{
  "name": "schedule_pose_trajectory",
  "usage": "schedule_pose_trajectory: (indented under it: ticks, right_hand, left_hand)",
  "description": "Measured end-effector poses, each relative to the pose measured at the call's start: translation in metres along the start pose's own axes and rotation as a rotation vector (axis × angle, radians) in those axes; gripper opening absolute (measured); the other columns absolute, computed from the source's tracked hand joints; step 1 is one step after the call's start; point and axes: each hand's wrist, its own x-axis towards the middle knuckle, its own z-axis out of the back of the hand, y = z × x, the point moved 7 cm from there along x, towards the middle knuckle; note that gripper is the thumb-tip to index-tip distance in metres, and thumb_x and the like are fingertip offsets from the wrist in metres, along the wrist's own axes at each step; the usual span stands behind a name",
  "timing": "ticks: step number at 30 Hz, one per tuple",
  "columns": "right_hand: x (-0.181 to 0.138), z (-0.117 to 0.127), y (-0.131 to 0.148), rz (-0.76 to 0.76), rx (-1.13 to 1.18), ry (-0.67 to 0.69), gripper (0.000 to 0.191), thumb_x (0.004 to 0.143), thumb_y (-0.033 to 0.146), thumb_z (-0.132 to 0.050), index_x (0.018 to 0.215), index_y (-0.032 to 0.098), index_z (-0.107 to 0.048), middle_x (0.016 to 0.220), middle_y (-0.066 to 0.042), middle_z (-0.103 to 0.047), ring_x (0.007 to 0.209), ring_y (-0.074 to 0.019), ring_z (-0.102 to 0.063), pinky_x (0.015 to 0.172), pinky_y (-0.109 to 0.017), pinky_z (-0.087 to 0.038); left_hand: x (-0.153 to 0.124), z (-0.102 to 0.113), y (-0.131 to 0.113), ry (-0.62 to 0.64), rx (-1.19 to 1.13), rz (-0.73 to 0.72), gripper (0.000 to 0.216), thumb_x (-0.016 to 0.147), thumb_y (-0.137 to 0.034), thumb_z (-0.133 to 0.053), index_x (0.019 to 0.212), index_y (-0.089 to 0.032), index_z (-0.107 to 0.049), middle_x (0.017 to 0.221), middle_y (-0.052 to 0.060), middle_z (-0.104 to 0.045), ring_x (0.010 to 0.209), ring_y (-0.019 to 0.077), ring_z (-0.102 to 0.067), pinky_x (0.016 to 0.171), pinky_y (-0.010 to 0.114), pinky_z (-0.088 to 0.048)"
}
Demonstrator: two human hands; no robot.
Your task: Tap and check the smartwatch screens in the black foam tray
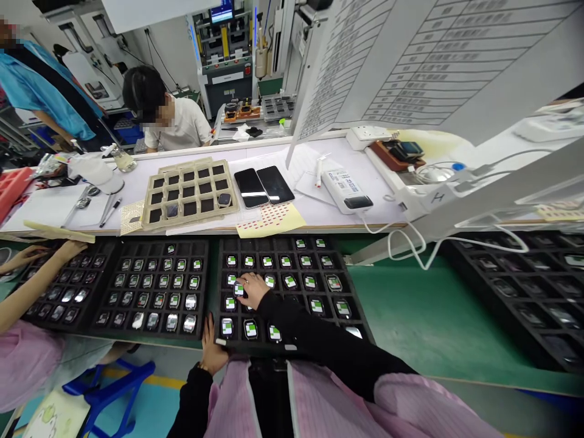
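My right hand reaches across a black foam tray of square smartwatch bodies with lit white-and-green screens. Its fingers are closed on one smartwatch, at the left side of the tray; whether this watch is fully clear of its slot I cannot tell. Close beside it sits another watch in its own slot. Fingers stretched out, my left hand lies against the tray's front left corner and grips nothing visible.
A second black tray of watches is on the left, where a co-worker's hands are at work. Another dark tray lies right. On the shelf are a beige tray, two phones and a white boxy device; a cable hangs down.
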Motion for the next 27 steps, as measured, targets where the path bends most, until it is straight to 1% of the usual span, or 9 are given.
schedule_pose_trajectory:
  ticks: [3, 7, 9, 11, 14, 17, 22, 24, 27]
  right_hand:
    - [0.01, 0.01, -0.019, -0.08, 0.117, -0.048, 0.054, 0.068, 0.02, -0.078, 0.119, 0.014, -0.063, 0.116, -0.013, -0.059, 0.095, -0.024, -0.062, 0.086, -0.037, -0.052]
    - [0.029, 0.045, -0.076, -0.278, 0.267, -0.169, 0.053, 0.071, 0.016, -0.075, 0.122, 0.012, -0.061, 0.122, -0.015, -0.056, 0.078, -0.0173, -0.065, 0.075, -0.033, -0.056]
    - [0.036, 0.064, -0.108, -0.38, 0.345, -0.215, 0.051, 0.072, 0.016, -0.077, 0.12, 0.011, -0.061, 0.116, -0.014, -0.06, 0.075, -0.0169, -0.065, 0.077, -0.035, -0.056]
    - [0.038, 0.075, -0.133, -0.458, 0.448, -0.213, 0.04, 0.078, 0.02, -0.075, 0.114, 0.012, -0.062, 0.101, -0.008, -0.066, 0.073, -0.0161, -0.065, 0.075, -0.036, -0.057]
    - [0.034, 0.082, -0.152, -0.534, 0.621, -0.204, 0.024, 0.086, 0.025, -0.07, 0.106, 0.012, -0.063, 0.091, -0.004, -0.068, 0.075, -0.0155, -0.067, 0.072, -0.034, -0.058]
    - [0.023, 0.084, -0.152, -0.552, 0.798, -0.2, 0.026, 0.086, 0.031, -0.071, 0.103, 0.012, -0.063, 0.095, -0.007, -0.07, 0.081, -0.0185, -0.07, 0.073, -0.037, -0.06]
    - [0.003, 0.087, -0.127, -0.468, 0.999, -0.158, 0.046, 0.069, 0.041, -0.083, 0.102, 0.015, -0.064, 0.096, -0.011, -0.072, 0.088, -0.0256, -0.072, 0.08, -0.041, -0.061]
    - [-0.007, 0.088, -0.112, -0.43, 1.008, -0.14, 0.055, 0.062, 0.041, -0.086, 0.105, 0.015, -0.065, 0.097, -0.011, -0.072, 0.089, -0.025, -0.071, 0.085, -0.04, -0.059]
    - [-0.024, 0.087, -0.083, -0.378, 0.976, -0.107, 0.063, 0.058, 0.037, -0.087, 0.112, 0.013, -0.064, 0.096, -0.011, -0.071, 0.087, -0.0235, -0.07, 0.085, -0.04, -0.059]
  left_hand:
    - [0.0, -0.002, 0.002, -0.005, -0.015, -0.001, 0.095, 0.063, -0.029, -0.066, 0.149, -0.016, -0.026, 0.161, 0.014, -0.012, 0.149, 0.0304, -0.003, 0.12, 0.044, -0.01]
    - [0.0, -0.004, 0.003, -0.01, -0.026, 0.005, 0.098, 0.062, -0.029, -0.066, 0.149, -0.014, -0.024, 0.161, 0.015, -0.013, 0.149, 0.029, -0.001, 0.12, 0.044, -0.01]
    - [0.0, -0.003, 0.002, -0.015, -0.028, 0.009, 0.097, 0.063, -0.028, -0.065, 0.15, -0.016, -0.022, 0.161, 0.013, -0.012, 0.149, 0.0275, 0.0, 0.121, 0.043, -0.01]
    - [-0.001, -0.001, 0.002, -0.019, -0.029, 0.017, 0.096, 0.064, -0.028, -0.065, 0.15, -0.019, -0.022, 0.161, 0.012, -0.012, 0.149, 0.0263, 0.0, 0.121, 0.043, -0.011]
    - [-0.001, 0.0, 0.001, -0.014, -0.026, 0.027, 0.095, 0.062, -0.028, -0.066, 0.148, -0.019, -0.026, 0.161, 0.012, -0.013, 0.149, 0.0268, -0.001, 0.121, 0.042, -0.011]
    - [-0.001, 0.0, 0.0, 0.001, -0.03, 0.03, 0.093, 0.062, -0.029, -0.066, 0.147, -0.016, -0.03, 0.161, 0.013, -0.012, 0.149, 0.0269, 0.0, 0.121, 0.041, -0.01]
    - [0.003, 0.006, 0.001, 0.051, -0.084, 0.027, 0.094, 0.058, -0.023, -0.069, 0.144, -0.012, -0.035, 0.161, 0.015, -0.014, 0.149, 0.0284, -0.002, 0.122, 0.039, -0.012]
    - [0.006, 0.017, 0.004, 0.087, -0.13, 0.027, 0.081, 0.061, -0.016, -0.064, 0.139, -0.014, -0.043, 0.159, 0.013, -0.024, 0.148, 0.0258, -0.013, 0.12, 0.036, -0.019]
    - [0.008, 0.043, 0.009, 0.125, -0.205, 0.063, 0.058, 0.072, -0.009, -0.049, 0.13, -0.013, -0.052, 0.143, 0.015, -0.05, 0.135, 0.0244, -0.044, 0.114, 0.038, -0.034]
